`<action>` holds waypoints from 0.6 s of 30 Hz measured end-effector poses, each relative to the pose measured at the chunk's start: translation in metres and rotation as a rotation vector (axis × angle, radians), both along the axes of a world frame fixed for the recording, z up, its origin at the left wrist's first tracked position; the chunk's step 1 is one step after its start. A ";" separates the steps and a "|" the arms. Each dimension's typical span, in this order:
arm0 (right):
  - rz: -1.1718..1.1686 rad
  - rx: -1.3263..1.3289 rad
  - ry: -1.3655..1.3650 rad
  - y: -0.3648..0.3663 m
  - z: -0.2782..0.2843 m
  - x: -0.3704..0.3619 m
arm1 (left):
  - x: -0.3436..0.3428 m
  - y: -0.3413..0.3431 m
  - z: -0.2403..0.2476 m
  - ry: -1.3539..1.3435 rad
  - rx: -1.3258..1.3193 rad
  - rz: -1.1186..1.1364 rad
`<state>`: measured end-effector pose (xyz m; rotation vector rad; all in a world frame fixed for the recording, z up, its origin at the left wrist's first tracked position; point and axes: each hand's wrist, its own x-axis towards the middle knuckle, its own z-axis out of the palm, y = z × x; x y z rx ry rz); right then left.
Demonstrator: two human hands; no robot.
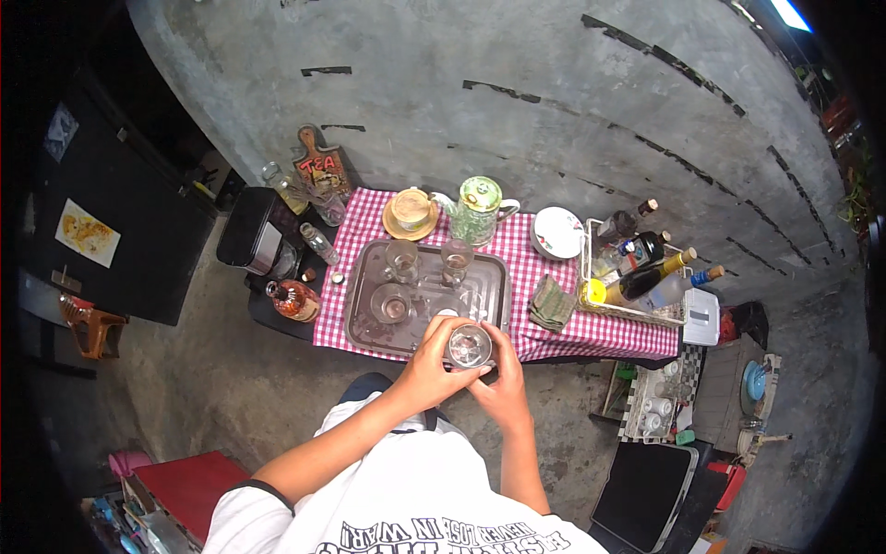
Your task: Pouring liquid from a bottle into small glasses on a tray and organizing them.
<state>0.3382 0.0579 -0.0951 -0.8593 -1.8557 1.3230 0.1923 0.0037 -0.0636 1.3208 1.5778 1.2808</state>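
A clear drinking glass point(470, 346) is held between both hands at the near edge of the table, its round mouth facing up. My left hand point(432, 362) wraps its left side, and my right hand point(504, 377) closes round its right side. Just beyond lies a brown rectangular tray point(429, 344). On it stand a glass mug point(401, 261), a clear glass point(456, 263) and a wide glass cup point(391, 305). Another clear piece near my left fingers is partly hidden. To the right of the tray rests a crumpled olive-green cloth point(552, 303).
A pink checkered tablecloth point(526, 343) covers the table. Behind the tray stand a green-patterned teapot point(478, 208) and a tan cup on a saucer point(410, 212). At right are a white bowl point(556, 233) and a bottle basket point(637, 315). An amber bottle point(293, 302) stands left.
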 end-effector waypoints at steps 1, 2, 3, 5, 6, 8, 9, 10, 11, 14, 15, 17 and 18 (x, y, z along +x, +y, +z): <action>-0.003 0.026 -0.014 0.001 -0.001 -0.002 | -0.001 0.000 -0.003 0.039 0.026 0.021; -0.029 0.056 0.020 0.004 -0.010 -0.005 | -0.004 0.003 -0.006 0.050 0.054 0.026; -0.026 0.048 0.022 0.006 -0.012 -0.007 | -0.006 0.005 -0.007 0.052 0.046 0.029; -0.044 0.154 -0.009 0.010 -0.009 -0.017 | -0.011 0.007 -0.010 -0.001 0.013 0.051; -0.039 0.126 0.022 0.012 -0.002 -0.022 | -0.014 0.009 -0.011 0.017 0.012 0.056; -0.050 0.116 0.015 0.015 -0.004 -0.032 | -0.021 0.012 -0.014 0.010 -0.001 0.057; -0.064 0.115 0.007 0.016 -0.005 -0.035 | -0.024 0.014 -0.015 0.002 -0.006 0.054; -0.074 0.113 0.016 0.018 -0.008 -0.039 | -0.028 0.016 -0.017 0.035 -0.015 0.043; -0.082 0.108 0.012 0.019 -0.011 -0.043 | -0.032 0.019 -0.017 0.032 -0.020 0.034; -0.110 -0.045 0.047 0.023 -0.018 -0.052 | -0.048 0.026 -0.021 0.034 -0.045 -0.055; -0.124 -0.048 0.041 0.023 -0.021 -0.056 | -0.055 0.027 -0.023 0.028 -0.048 -0.069; -0.157 -0.041 0.071 0.026 -0.023 -0.066 | -0.068 0.031 -0.023 0.010 -0.063 -0.104; -0.164 -0.073 0.081 0.027 -0.022 -0.070 | -0.074 0.034 -0.026 -0.016 -0.068 -0.129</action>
